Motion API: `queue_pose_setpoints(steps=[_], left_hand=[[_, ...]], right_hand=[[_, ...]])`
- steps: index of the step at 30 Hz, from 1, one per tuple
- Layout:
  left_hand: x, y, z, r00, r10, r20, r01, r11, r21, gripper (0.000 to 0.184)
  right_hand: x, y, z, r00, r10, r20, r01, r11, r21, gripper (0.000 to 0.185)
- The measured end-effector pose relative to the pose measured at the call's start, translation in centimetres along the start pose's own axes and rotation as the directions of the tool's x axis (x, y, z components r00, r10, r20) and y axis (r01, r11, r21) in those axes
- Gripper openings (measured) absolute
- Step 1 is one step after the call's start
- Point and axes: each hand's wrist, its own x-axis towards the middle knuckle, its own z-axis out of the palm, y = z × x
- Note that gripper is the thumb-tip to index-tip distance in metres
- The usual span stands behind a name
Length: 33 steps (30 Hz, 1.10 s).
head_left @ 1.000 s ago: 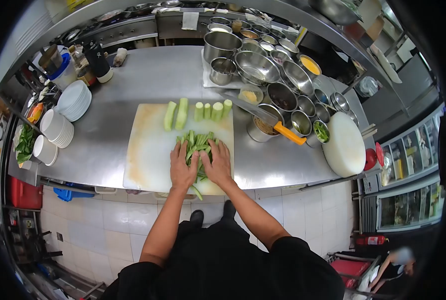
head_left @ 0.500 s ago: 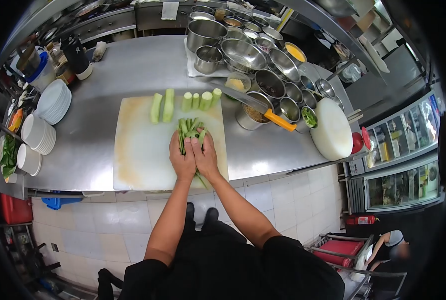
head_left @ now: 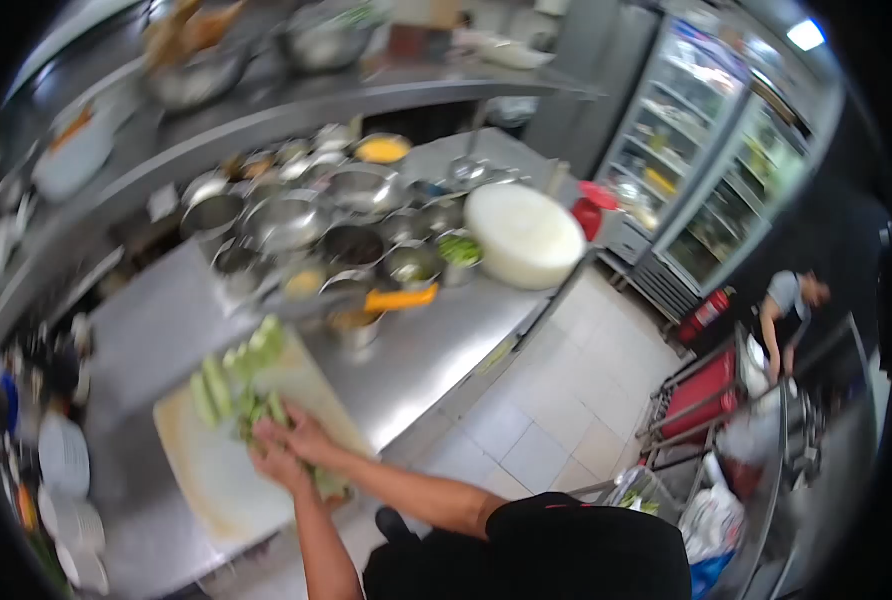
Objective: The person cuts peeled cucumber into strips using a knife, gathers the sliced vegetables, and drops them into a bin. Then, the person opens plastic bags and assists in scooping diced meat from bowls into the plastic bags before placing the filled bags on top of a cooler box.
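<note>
Blurred by motion, my left hand (head_left: 280,462) and my right hand (head_left: 306,436) are close together over the white cutting board (head_left: 191,456). Both are closed around green vegetable strips (head_left: 251,410), which poke out beyond the fingers. Pale green vegetable pieces (head_left: 216,388) lie on the board just past the hands, near its far edge. An orange-handled knife (head_left: 402,298) rests across a metal pot (head_left: 354,325) beyond the board's right side.
Many metal bowls (head_left: 286,222) crowd the back of the steel counter. A thick round white block (head_left: 526,236) stands near the counter's right end. Stacked white plates (head_left: 64,455) are at left. A person (head_left: 788,310) is by a red cart (head_left: 701,400) at right, near glass-door fridges (head_left: 671,125).
The view has swung to the right and tilted, bringing the fridges and more of the cart into sight. My hands went from spread over the strips to gathered round them.
</note>
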Motion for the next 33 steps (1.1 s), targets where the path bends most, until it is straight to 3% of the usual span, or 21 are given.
queue_pose_setpoints(steps=[1,5,10,15,21,22,23,25,26,27,28,29,30,31,32,33], left_hand=[[0.3,-0.2,0.1,0.999,0.041,0.017,-0.04,0.998,-0.047,0.039],[-1.1,3.6,1.3,0.995,0.097,0.037,-0.097,0.995,0.007,0.043],[-3.7,7.9,2.9,0.985,0.164,0.047,-0.166,0.985,0.037,0.045],[-7.5,10.2,5.4,0.962,0.224,0.154,-0.211,0.972,-0.1,0.047],[-17.1,10.6,11.2,0.925,0.246,0.29,-0.251,0.968,-0.02,0.046],[-17.5,8.6,11.4,0.937,0.179,0.299,-0.224,0.966,0.125,0.045],[-20.0,8.6,12.2,0.913,0.139,0.384,-0.213,0.964,0.158,0.045],[-25.7,7.6,15.0,0.848,0.146,0.51,-0.169,0.986,-0.002,0.044],[-29.3,7.2,16.2,0.788,0.123,0.603,-0.12,0.992,-0.046,0.043],[-33.2,6.2,17.2,0.742,0.083,0.665,-0.096,0.995,-0.018,0.043],[-36.8,5.3,18.0,0.67,0.055,0.741,-0.083,0.997,0.002,0.043],[-39.7,4.5,18.5,0.596,0.031,0.802,-0.076,0.997,0.018,0.044],[-42.7,4.2,18.5,0.512,0.058,0.857,-0.267,0.959,0.094,0.044],[-46.0,3.0,18.7,0.442,0.04,0.896,-0.22,0.973,0.065,0.043],[-49.1,1.2,18.6,0.412,-0.073,0.908,-0.069,0.991,0.111,0.042],[-52.0,0.1,17.8,0.35,-0.211,0.913,-0.148,0.95,0.276,0.039]], right_hand=[[0.6,0.8,-0.2,0.991,-0.127,-0.03,0.126,0.991,-0.034,0.048],[-1.6,-3.5,0.1,0.983,-0.178,0.045,0.176,0.983,0.042,0.047],[-3.9,-6.8,0.2,0.956,-0.292,0.016,0.29,0.953,0.084,0.046],[-7.6,-10.7,-2.3,0.903,-0.429,-0.01,0.427,0.896,0.125,0.045],[-14.6,-13.3,-10.6,0.846,-0.484,-0.224,0.509,0.858,0.069,0.047],[-16.3,-13.6,-12.5,0.813,-0.52,-0.262,0.546,0.837,0.034,0.046],[-19.3,-14.4,-14.5,0.776,-0.553,-0.303,0.579,0.815,-0.004,0.046],[-24.2,-14.9,-19.2,0.663,-0.604,-0.442,0.587,0.786,-0.194,0.05],[-26.8,-14.2,-21.8,0.635,-0.591,-0.497,0.581,0.79,-0.197,0.05],[-29.7,-14.1,-24.2,0.608,-0.583,-0.539,0.581,0.789,-0.2,0.051],[-31.5,-12.6,-26.2,0.457,-0.598,-0.658,0.581,0.761,-0.288,0.048],[-34.5,-11.8,-28.6,0.397,-0.601,-0.694,0.6,0.742,-0.299,0.047],[-38.3,-12.0,-30.2,0.346,-0.575,-0.741,0.586,0.749,-0.308,0.047],[-41.5,-11.4,-31.9,0.28,-0.564,-0.777,0.564,0.752,-0.342,0.047],[-45.7,-11.4,-33.3,0.255,-0.522,-0.814,0.557,0.768,-0.317,0.046],[-49.5,-11.0,-34.2,0.23,-0.481,-0.846,0.552,0.78,-0.294,0.045]])
